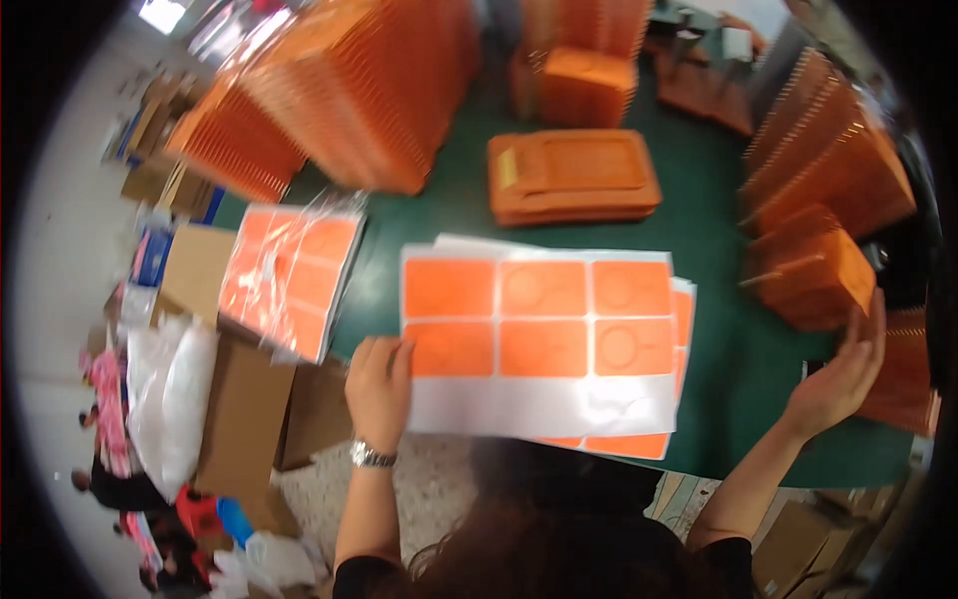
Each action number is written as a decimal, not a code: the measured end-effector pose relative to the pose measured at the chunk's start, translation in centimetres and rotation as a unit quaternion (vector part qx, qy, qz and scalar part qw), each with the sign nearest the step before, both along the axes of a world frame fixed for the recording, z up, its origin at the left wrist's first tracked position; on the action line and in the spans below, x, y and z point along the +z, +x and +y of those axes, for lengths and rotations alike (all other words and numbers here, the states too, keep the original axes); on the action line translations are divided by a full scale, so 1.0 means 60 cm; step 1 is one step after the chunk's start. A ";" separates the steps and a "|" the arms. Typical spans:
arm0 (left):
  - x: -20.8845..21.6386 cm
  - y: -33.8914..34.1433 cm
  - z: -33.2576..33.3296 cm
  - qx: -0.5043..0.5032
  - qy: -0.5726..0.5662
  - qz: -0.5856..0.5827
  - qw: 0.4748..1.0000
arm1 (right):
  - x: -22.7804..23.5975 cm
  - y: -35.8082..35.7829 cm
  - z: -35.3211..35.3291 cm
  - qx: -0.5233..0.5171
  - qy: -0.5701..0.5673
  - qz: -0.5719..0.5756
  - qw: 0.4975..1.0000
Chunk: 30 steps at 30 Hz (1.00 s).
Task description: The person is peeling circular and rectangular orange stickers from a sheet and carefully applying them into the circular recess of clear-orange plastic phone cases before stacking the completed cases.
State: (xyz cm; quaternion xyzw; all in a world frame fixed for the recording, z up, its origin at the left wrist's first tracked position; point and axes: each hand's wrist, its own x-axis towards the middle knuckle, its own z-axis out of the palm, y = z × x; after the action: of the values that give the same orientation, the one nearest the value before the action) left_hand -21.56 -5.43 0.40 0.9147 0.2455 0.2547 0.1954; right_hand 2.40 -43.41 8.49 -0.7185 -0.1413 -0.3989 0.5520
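A white sheet of orange labels (544, 347) lies in front of me on top of other sheets, whose edges stick out below and to the right. Its labels are rounded rectangles in two rows, some marked with a faint circle. At the sheet's left edge my left hand (379, 384), with a metal watch on the wrist, has its fingers closed on the margin. Out to the right, my right hand (838, 384) is stretched open beside a stack of orange plastic pieces (813, 270). Whether its fingertips touch the stack I cannot tell.
Behind the sheets sits an orange plastic case (574, 177) on the green table (454, 210). Tall orange stacks (349, 90) rise at the back left. A plastic-wrapped pack of label sheets (292, 270) lies at the left. Cardboard boxes (239, 409) stand by the table's left side.
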 end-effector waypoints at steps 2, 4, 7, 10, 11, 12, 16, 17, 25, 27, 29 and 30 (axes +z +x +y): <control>0.008 -0.018 0.005 0.032 -0.017 0.005 0.999 | -0.039 -0.073 0.113 0.270 -0.108 0.069 0.954; 0.004 -0.043 0.005 0.077 -0.399 -0.065 0.912 | -0.079 -0.135 0.226 0.455 -0.214 0.071 0.861; 0.010 -0.047 -0.021 0.064 -0.624 -0.054 0.777 | -0.135 -0.195 0.333 0.530 -0.283 0.040 0.799; 0.009 -0.068 -0.048 -0.018 -0.694 -0.070 0.716 | -0.179 -0.214 0.364 0.537 -0.298 0.057 0.787; 0.006 -0.070 -0.057 -0.042 -0.716 -0.098 0.690 | -0.184 -0.214 0.366 0.540 -0.304 0.062 0.782; -0.007 -0.084 -0.054 -0.048 -0.731 -0.090 0.675 | -0.186 -0.216 0.369 0.538 -0.290 0.087 0.787; -0.028 -0.105 -0.079 -0.033 -0.748 -0.042 0.662 | -0.191 -0.215 0.379 0.526 -0.281 0.116 0.794; -0.023 -0.103 -0.087 -0.011 -0.727 -0.029 0.686 | -0.193 -0.216 0.379 0.525 -0.272 0.120 0.797; -0.029 -0.089 -0.081 0.026 -0.750 -0.077 0.656 | -0.181 -0.225 0.348 0.535 -0.288 0.112 0.786; -0.028 -0.088 -0.086 0.028 -0.679 -0.053 0.732 | -0.180 -0.224 0.348 0.540 -0.293 0.105 0.782; -0.028 -0.092 -0.085 0.022 -0.645 -0.043 0.762 | -0.173 -0.223 0.352 0.550 -0.300 0.072 0.776; -0.028 -0.092 -0.084 0.015 -0.610 -0.034 0.791 | -0.171 -0.223 0.354 0.549 -0.302 0.072 0.776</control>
State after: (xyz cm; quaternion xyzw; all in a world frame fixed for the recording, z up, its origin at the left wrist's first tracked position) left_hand -27.06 -10.45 -1.29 0.5923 0.3564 0.0854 0.7175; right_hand -10.98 -22.16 -1.77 -0.6753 -0.5849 0.0874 0.4407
